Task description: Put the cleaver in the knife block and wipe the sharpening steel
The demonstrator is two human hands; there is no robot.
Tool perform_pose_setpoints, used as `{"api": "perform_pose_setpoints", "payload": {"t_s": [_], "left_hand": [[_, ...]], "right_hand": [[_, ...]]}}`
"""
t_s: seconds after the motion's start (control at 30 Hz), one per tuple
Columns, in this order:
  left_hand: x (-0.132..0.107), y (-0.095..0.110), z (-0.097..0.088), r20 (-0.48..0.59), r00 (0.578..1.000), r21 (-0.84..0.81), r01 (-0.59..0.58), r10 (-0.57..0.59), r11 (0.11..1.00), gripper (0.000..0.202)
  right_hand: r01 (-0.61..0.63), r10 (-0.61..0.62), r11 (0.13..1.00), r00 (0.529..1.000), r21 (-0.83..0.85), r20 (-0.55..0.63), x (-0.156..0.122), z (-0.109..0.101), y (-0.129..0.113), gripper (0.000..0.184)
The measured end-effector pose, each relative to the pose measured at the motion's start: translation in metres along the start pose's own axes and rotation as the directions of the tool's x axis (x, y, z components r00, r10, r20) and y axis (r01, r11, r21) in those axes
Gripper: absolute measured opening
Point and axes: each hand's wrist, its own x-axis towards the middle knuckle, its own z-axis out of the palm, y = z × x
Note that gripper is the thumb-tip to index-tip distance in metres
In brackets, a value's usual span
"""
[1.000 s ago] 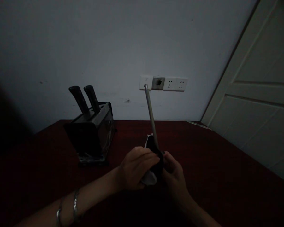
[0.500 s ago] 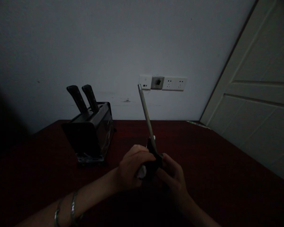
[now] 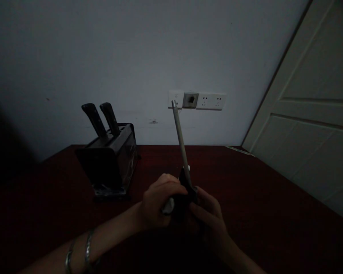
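A slim grey rod, which looks like a sharpening steel [image 3: 180, 137], points up and leans slightly left over the table. Its lower end runs into a dark piece [image 3: 185, 180] between my hands, too dim to make out fully. My left hand [image 3: 161, 198] is closed around this dark piece, and a whitish end [image 3: 168, 206] shows below its fingers. From the right, my right hand [image 3: 210, 213] grips the base with thumb and fingers. Shadow hides the undersides of both hands.
On the left of the dark red table [image 3: 231, 182] stands a black knife block [image 3: 114, 160] with two black-handled knives [image 3: 102, 118] in it. Behind is a wall with sockets [image 3: 210, 101]; a pale door [image 3: 308, 114] borders the right side.
The rod's tip has shifted slightly to the right and the rod leans a little differently. Both hands keep nearly the same place and hold.
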Motion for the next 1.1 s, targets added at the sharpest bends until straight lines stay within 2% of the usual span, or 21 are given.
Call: {"api": "perform_pose_setpoints", "payload": {"t_s": [0.43,0.6,0.7,0.9,1.1], "left_hand": [[0.000,-0.004,-0.004,0.006,1.000,0.027,-0.003,0.003,1.000,0.023],[-0.003,-0.013,-0.003,0.036,0.999,0.050,0.007,-0.009,0.999,0.025],[-0.002,-0.016,-0.005,0.006,0.999,0.062,0.049,-0.049,0.997,0.022],[-0.003,-0.022,-0.015,-0.092,0.992,0.152,0.098,-0.084,0.984,0.018],[-0.001,-0.022,-0.015,-0.121,0.990,0.180,0.100,-0.079,0.979,0.019]], "right_hand": [[-0.010,0.009,1.000,0.999,0.019,0.049,0.000,0.003,-0.007,0.021],[0.051,-0.049,0.998,0.997,-0.025,0.060,0.002,0.000,-0.016,0.020],[0.105,-0.102,0.990,0.994,-0.092,0.036,0.003,-0.003,-0.014,0.018],[0.012,-0.027,0.985,0.996,-0.172,-0.086,0.008,-0.001,-0.007,0.024],[-0.028,0.018,0.990,0.997,-0.136,-0.076,0.009,-0.002,-0.008,0.027]]}}
